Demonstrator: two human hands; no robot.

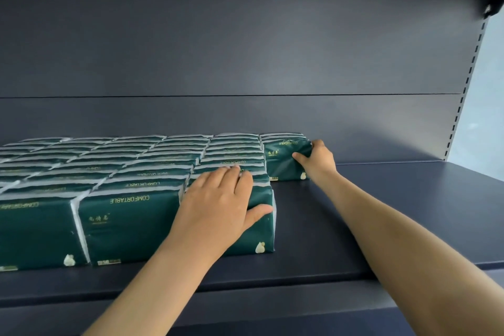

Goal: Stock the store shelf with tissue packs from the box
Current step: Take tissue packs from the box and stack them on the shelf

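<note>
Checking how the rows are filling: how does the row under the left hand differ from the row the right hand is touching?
The row under the left hand reaches almost to the shelf's front edge; the rightmost row holds only a few packs at the back. The left hand lies flat over its front pack; the right hand grips its pack's side. Both rows are dark green packs standing upright.

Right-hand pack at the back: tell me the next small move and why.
Probably let go and draw the right hand back. The tissue pack it grips already stands upright on the shelf, near the back panel and beside the full rows. The left hand rests flat on the front pack of the neighbouring row. That leaves shelf in front of it free.
</note>
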